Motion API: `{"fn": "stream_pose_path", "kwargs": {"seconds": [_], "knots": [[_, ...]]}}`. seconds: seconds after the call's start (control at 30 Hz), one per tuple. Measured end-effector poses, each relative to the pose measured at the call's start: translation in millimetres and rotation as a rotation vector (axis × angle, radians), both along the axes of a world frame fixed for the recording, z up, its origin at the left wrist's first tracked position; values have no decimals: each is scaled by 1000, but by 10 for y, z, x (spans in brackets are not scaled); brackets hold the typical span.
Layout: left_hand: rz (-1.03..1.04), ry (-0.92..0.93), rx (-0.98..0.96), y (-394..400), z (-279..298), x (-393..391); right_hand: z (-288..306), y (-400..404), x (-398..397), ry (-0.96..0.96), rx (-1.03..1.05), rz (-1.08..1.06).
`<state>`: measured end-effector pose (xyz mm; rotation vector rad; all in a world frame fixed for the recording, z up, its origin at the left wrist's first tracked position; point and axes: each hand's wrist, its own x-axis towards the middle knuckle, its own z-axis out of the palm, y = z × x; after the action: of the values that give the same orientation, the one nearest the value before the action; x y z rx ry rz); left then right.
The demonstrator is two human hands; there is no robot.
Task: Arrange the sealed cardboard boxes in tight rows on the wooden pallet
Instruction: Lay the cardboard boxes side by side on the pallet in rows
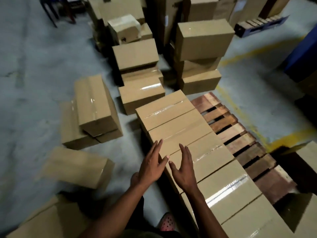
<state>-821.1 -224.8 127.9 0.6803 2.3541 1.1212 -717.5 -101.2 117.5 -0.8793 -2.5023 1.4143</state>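
**Two open hands squaring a row of boxes on a pallet**

Straight, spread fingers, gripping nothing: the left hand (pixel 151 163) lies at the near edge of a sealed tan cardboard box (pixel 180 134), and the right hand (pixel 184 166) hovers over the neighbouring taped box (pixel 202 156), palms facing each other. Both forearms reach forward from below. One tight row of brown cartons runs along the left edge of the slatted wooden pallet (pixel 243 140); bare slats lie to its right. To do this well, I judge: press flat-palmed, close seams, keep edges flush. Loose sealed boxes (pixel 96 107) wait on the grey concrete floor (pixel 34 66).
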Motion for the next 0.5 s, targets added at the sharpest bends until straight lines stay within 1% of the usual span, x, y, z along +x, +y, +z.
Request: {"fn": "stream_pose_path", "kwargs": {"seconds": [0.1,0.2,0.33,0.5], "knots": [[124,8,-2,-243,58,-79,147,-145,-160,-13,-9,77],[235,30,-10,-409,62,-333,251,-275,-554,18,-25,178],[389,39,-23,-644,-14,-920,260,-445,-1371,-10,-25,290],[548,17,-55,-970,-383,-2099,-19,-667,-2703,-38,-19,400]]}}
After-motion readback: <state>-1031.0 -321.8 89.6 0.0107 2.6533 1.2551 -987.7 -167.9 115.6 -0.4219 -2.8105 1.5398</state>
